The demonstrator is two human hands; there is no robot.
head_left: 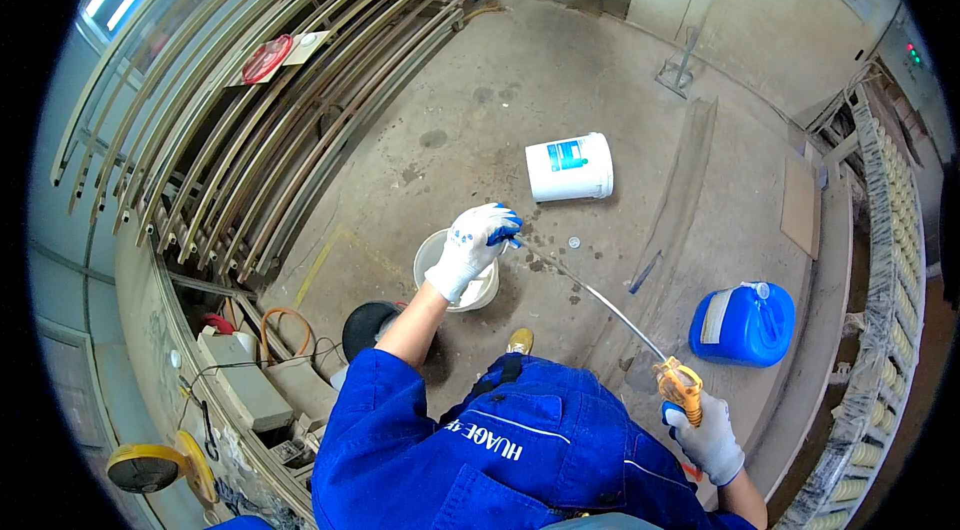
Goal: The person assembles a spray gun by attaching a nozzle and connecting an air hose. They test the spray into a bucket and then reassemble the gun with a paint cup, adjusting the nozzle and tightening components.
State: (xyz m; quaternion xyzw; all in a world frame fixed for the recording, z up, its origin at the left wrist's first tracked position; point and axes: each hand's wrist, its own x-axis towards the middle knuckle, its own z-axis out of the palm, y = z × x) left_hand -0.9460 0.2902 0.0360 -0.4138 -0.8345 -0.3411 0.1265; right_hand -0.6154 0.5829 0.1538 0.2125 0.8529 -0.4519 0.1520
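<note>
Holding the orange-handled spray gun (680, 385), your gloved R hand (708, 440) wraps its fingers round the grip. Your L hand (475, 240), also gloved, pinches the far end of the gun's thin metal rod (600, 298); exact fingertip contact partly hidden. Rod runs diagonally in front of you, btwn both hands. L hand overlaps an open white bucket (424, 265) in view. Blue jug (743, 325) stands nr R hand; lidded white tub (570, 170) lies sideways on flr (460, 80) ahead.
</note>
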